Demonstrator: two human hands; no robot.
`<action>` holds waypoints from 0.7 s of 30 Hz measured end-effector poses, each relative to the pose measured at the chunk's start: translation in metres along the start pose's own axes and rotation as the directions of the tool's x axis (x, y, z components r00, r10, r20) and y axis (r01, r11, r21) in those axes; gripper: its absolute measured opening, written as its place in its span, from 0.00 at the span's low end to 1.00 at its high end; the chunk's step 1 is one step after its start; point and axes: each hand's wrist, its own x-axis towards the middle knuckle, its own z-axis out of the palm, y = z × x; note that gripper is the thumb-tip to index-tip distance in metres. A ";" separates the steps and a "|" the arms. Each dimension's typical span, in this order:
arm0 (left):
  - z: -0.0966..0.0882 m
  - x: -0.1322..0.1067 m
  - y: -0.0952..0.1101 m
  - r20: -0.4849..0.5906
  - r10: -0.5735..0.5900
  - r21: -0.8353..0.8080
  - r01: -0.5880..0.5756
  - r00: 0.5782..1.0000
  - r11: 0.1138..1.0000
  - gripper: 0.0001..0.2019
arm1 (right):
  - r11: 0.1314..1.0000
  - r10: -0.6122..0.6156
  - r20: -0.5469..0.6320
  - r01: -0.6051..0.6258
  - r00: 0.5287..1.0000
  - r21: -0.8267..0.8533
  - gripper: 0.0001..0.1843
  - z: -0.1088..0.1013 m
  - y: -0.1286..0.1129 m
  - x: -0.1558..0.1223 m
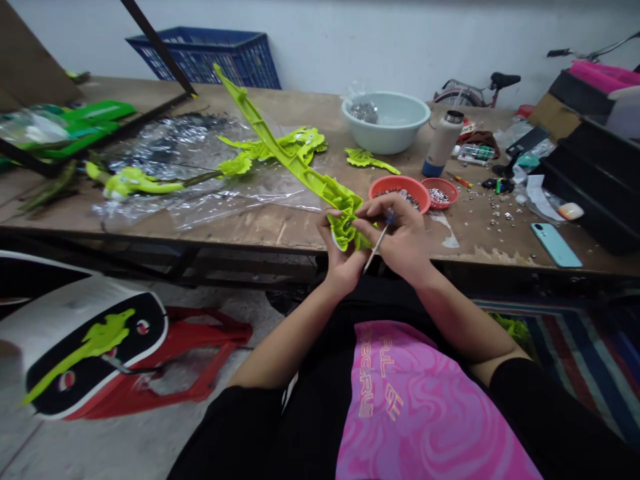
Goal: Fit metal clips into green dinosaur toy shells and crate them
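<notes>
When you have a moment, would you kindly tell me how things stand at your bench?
Left hand gripping lime-green plastic piece; right hand on it too, holding thin blue-tipped tool. Red bowl of metal studs just beyond the hands.

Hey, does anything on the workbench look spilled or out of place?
Yes: small silver pieces lie scattered loose across the wooden table instead of sitting in the red dish, and a whitish splotch is smeared on the wood beside the right hand.

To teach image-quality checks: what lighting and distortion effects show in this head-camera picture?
Head view: even lighting, soft shadows; glare streaks the crumpled clear plastic sheet; the wide lens bows the brown wooden table edge and stretches the black-and-white printed panel.
</notes>
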 end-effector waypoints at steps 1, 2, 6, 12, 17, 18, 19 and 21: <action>0.001 0.001 0.002 -0.008 -0.015 -0.023 0.015 1.000 1.000 0.40 | 0.995 0.048 0.025 -0.050 0.999 0.086 0.25 -0.006 -0.001 0.004; 0.001 0.001 0.005 -0.010 -0.023 -0.037 0.023 1.000 0.999 0.41 | 0.976 0.097 0.056 -0.106 0.994 0.190 0.29 -0.011 -0.001 0.007; -0.012 0.001 0.016 -0.078 -0.134 -0.069 0.129 0.988 0.989 0.42 | 0.848 0.186 0.184 -0.253 0.965 0.467 0.35 -0.034 -0.003 0.017; -0.047 -0.006 0.022 -0.164 -0.206 -0.064 0.198 0.965 0.978 0.38 | 0.832 0.227 0.206 -0.300 0.952 0.466 0.34 -0.043 -0.001 0.016; -0.074 -0.011 0.031 -0.172 -0.264 -0.074 0.255 0.949 0.964 0.38 | 0.972 0.112 0.090 -0.128 0.990 0.195 0.28 -0.088 0.029 0.048; -0.079 -0.012 0.034 -0.165 -0.298 -0.086 0.287 0.940 0.954 0.38 | 0.998 0.053 0.028 -0.054 0.998 0.011 0.25 -0.110 0.040 0.063; -0.083 -0.012 0.036 -0.152 -0.340 -0.097 0.328 0.928 0.940 0.39 | 0.971 0.008 -0.020 -0.012 1.000 -0.240 0.19 -0.134 0.050 0.081; -0.087 -0.012 0.040 -0.114 -0.429 -0.107 0.418 0.896 0.902 0.40 | 0.683 0.048 -0.095 -0.102 0.994 -0.723 0.06 -0.183 0.072 0.117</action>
